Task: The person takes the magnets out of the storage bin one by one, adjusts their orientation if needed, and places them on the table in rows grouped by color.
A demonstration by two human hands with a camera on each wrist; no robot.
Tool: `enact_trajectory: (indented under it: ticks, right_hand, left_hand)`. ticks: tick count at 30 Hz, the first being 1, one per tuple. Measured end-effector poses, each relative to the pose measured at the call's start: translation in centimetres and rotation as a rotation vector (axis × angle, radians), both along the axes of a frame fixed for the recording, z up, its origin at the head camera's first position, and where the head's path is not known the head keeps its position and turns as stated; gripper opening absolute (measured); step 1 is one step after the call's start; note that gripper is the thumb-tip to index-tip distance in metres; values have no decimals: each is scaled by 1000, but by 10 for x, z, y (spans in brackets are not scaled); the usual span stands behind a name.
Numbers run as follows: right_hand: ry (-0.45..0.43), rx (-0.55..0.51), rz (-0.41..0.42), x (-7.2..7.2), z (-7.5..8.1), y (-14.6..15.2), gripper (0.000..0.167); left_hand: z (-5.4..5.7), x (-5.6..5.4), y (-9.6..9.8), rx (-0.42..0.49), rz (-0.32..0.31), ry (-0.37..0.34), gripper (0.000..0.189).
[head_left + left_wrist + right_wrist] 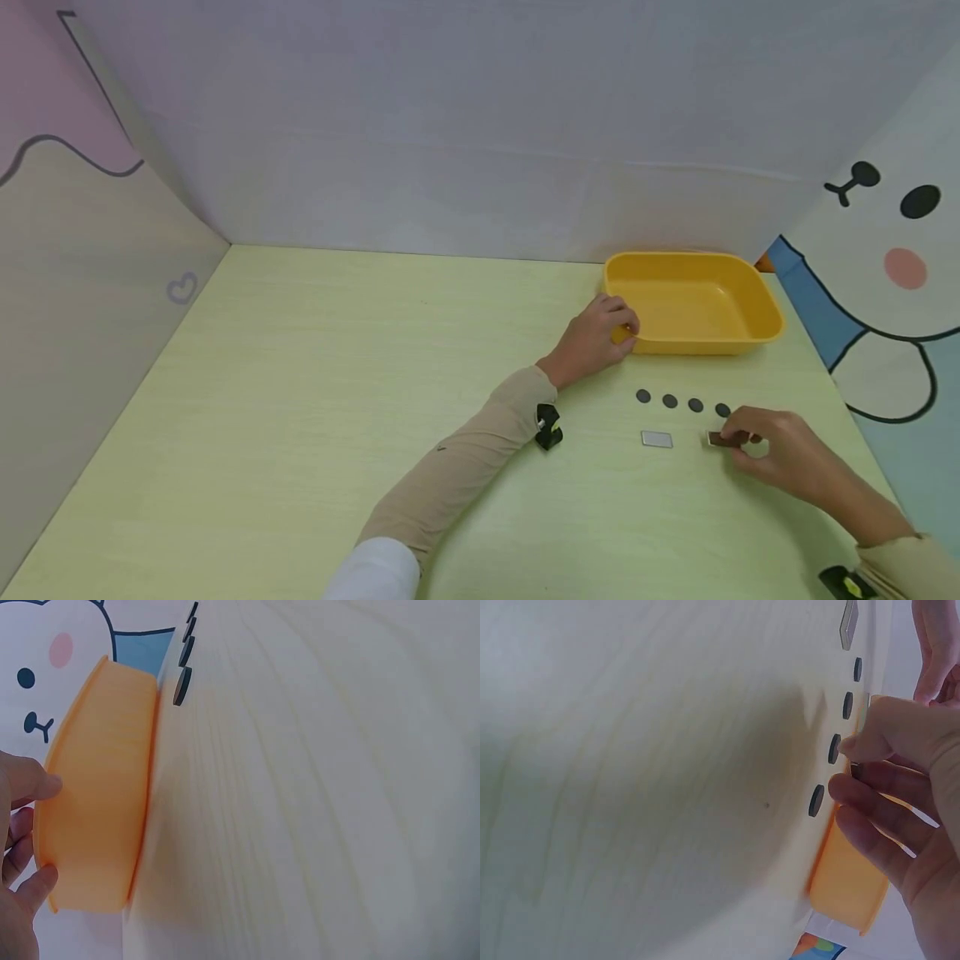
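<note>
My left hand [592,342] grips the near left corner of a yellow plastic tray [705,346]. In the left wrist view, the fingertips [46,786] lie against the outer wall just under the rim. Between the thumb and fingers of my right hand [787,454] is a small flat rectangular piece [720,439], dark with a pale edge, mostly hidden by the fingers in the right wrist view. Several dark round discs [670,401] lie in a row between the tray and the right hand. A silver-grey rectangular piece [657,439] rests on the table left of that hand.
The tray stands at the back right of the pale yellow-green table [300,400], close to the rear wall [480,167]. A cartoon-printed panel [892,367] borders the table on the right, and another wall [112,292] runs along the left.
</note>
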State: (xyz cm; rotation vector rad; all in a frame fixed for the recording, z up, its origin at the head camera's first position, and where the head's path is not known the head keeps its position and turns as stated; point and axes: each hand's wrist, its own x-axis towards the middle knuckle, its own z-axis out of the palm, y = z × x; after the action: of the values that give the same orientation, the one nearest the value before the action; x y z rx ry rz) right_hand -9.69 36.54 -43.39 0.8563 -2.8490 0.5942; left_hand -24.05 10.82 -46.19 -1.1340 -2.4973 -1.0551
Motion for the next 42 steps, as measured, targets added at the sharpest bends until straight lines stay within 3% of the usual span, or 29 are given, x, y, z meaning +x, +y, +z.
enact_trajectory:
  ticks: [10,19,29,42]
  right_hand:
    - [-58,14,-17,-1,-9,-6,35]
    - [-41,-17,14,-4,-10,-9,35]
    - [-107,-18,14,-2,-7,-6,38]
    - [-122,-13,5,-2,-7,-5,38]
  left_hand:
    - [3,-1,-3,-4,-9,-1,6]
    - [6,-2,-6,-18,-1,-4,5]
    - [4,-1,-1,2,-11,-21,4]
    - [3,0,-1,-17,-6,39,4]
